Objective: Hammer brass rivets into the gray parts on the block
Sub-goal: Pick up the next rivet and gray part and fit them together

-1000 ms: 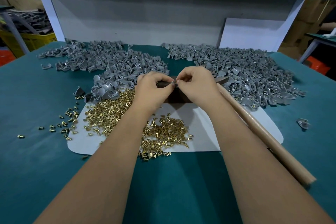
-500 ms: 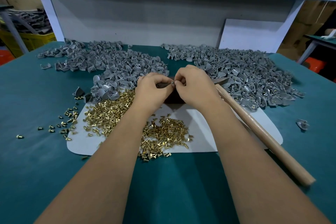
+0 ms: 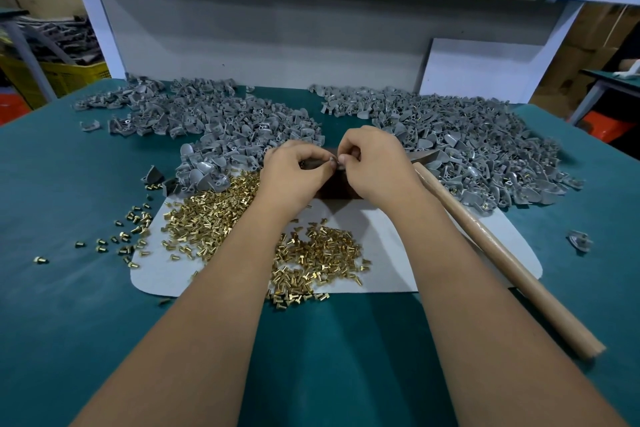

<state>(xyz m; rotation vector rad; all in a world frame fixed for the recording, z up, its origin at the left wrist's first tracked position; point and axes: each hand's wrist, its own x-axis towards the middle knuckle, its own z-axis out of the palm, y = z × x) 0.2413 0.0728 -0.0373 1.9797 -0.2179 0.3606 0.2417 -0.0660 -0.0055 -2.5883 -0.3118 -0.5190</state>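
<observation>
My left hand (image 3: 292,172) and my right hand (image 3: 375,163) meet fingertip to fingertip over the dark block (image 3: 337,185), which they mostly hide. Between their pinched fingers sits a small gray part (image 3: 334,160); which hand holds a rivet I cannot tell. Brass rivets lie in two heaps on the white mat (image 3: 388,236): one at the left (image 3: 207,215), one nearer me (image 3: 322,253). The hammer lies untouched at the right, its wooden handle (image 3: 502,253) running toward me.
Gray parts are piled at the back left (image 3: 214,125) and back right (image 3: 467,146) of the teal table (image 3: 52,184). Loose rivets (image 3: 131,229) dot the cloth left of the mat. One gray part (image 3: 579,240) lies alone at the right. A white frame and panel stand behind.
Both hands stay pinched together over the block; the fingertips have only shifted slightly. The hammer has not moved.
</observation>
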